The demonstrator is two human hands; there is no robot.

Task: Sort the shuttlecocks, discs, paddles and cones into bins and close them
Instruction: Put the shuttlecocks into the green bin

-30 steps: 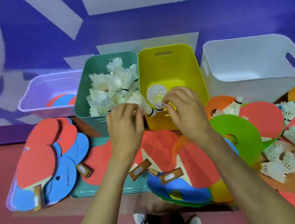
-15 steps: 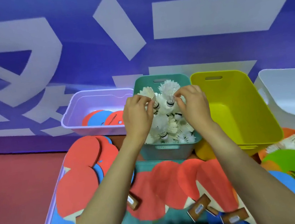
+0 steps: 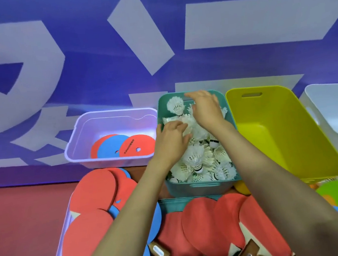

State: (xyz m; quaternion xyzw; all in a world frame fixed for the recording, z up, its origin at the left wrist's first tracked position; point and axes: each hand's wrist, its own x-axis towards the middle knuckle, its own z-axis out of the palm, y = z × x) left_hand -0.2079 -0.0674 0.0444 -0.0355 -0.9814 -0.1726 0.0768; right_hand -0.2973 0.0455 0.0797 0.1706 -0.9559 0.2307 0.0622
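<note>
Fingers point(image 3: 179, 126) of left hand point(image 3: 171, 142) and right hand point(image 3: 205, 109) lie loose on shuttlecocks point(image 3: 195, 160) heaped in the teal bin point(image 3: 201, 186); pressing hard could crush feathers.

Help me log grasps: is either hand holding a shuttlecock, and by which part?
Nothing looks held. The left hand and right hand lie open over the shuttlecocks in the teal bin.
</note>
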